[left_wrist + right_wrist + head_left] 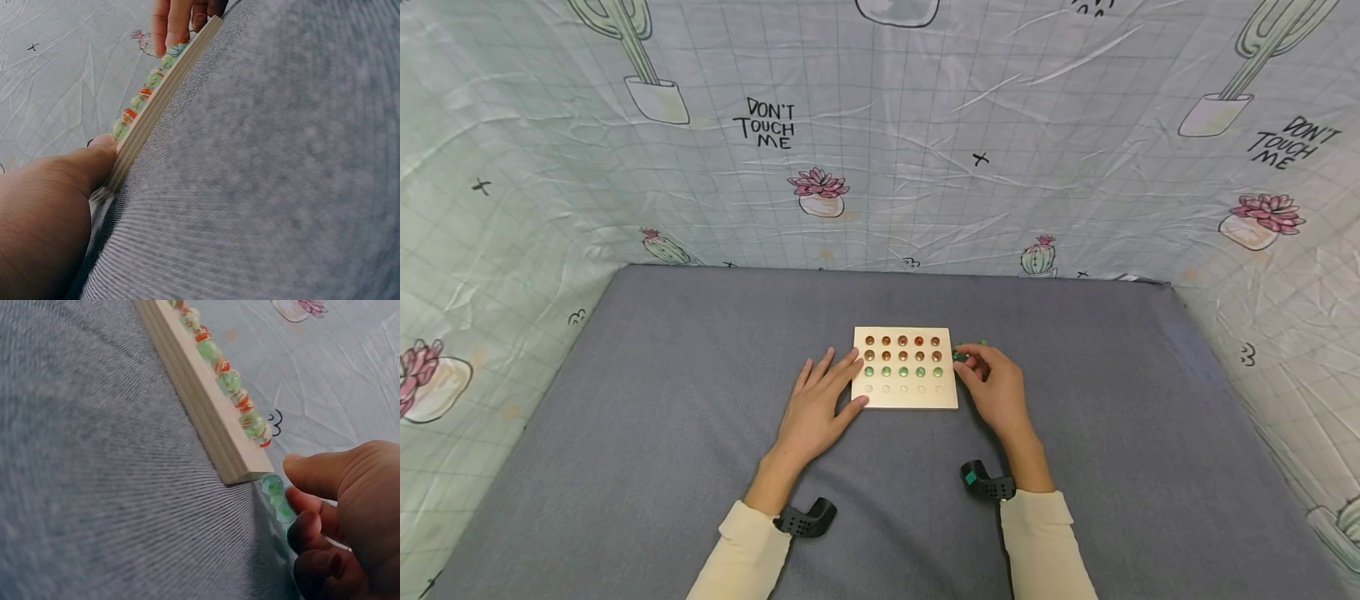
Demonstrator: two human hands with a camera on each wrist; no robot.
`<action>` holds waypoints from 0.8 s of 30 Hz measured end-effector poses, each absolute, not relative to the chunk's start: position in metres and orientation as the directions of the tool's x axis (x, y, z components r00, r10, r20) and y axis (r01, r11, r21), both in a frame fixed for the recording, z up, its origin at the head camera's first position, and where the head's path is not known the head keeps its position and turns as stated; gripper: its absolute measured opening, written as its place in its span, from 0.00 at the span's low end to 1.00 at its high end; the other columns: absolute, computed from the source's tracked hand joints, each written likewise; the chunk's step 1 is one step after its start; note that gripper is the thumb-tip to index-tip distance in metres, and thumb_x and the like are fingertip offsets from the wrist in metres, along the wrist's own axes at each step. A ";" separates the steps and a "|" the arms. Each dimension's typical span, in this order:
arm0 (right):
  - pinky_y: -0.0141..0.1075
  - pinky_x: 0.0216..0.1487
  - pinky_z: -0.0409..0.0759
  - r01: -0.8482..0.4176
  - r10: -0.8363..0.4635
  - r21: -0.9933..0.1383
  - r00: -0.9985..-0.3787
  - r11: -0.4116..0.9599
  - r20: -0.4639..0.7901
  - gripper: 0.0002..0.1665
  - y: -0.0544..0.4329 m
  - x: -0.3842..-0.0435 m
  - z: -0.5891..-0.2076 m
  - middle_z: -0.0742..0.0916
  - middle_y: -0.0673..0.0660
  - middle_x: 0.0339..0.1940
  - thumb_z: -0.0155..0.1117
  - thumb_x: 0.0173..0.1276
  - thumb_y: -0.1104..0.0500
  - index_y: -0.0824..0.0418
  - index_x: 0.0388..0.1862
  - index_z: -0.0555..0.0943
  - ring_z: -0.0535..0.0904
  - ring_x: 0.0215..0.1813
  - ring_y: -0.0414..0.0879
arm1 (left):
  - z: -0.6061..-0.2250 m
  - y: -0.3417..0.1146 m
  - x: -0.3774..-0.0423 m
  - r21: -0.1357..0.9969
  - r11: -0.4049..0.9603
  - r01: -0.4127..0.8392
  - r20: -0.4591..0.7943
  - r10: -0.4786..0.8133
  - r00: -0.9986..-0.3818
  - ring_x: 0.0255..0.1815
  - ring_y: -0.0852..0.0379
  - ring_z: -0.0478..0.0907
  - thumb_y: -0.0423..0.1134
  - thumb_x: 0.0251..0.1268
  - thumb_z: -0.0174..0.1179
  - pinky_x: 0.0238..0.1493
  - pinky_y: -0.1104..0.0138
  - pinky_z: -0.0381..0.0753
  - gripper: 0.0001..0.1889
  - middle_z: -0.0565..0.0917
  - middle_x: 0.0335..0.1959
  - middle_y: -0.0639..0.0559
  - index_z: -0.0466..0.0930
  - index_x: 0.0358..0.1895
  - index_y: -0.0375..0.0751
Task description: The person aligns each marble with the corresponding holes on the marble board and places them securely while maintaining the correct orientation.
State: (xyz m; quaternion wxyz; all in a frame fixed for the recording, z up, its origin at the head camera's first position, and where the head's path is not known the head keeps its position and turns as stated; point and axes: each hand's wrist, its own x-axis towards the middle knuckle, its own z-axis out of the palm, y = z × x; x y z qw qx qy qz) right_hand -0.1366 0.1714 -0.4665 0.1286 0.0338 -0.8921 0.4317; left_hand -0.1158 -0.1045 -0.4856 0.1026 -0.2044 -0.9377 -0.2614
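A pale wooden board [904,400] lies on grey cloth, its round hollows in rows. Amber and red marbles [902,341] fill the two far rows, and green marbles [903,372] the third; the nearest row of hollows holds none. My left hand [817,408] rests with spread fingers on the board's left edge, its thumb [103,147] at the near corner. Just off the board's right end, my right hand [997,387] reaches down to loose blue-green marbles [273,485]. Its fingers bend loosely beside them, with the thumb apart. Some of these marbles are hidden behind the fingers.
Grey cloth [700,433] covers the table around the board. A patterned curtain [910,217] hangs along the back and both sides. A black wrist camera [806,518] sits on the left wrist, another black camera [987,482] on the right.
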 end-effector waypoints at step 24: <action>0.36 0.23 0.64 -0.148 0.071 -0.660 -0.954 0.736 0.292 0.10 0.166 -0.141 -0.475 0.79 0.54 0.24 0.69 0.61 0.64 0.61 0.43 0.86 0.68 0.22 0.45 | -0.487 -0.105 -0.117 0.442 0.784 0.436 0.295 0.333 -0.896 0.74 0.46 0.53 0.54 0.68 0.56 0.74 0.50 0.43 0.30 0.64 0.72 0.54 0.68 0.70 0.46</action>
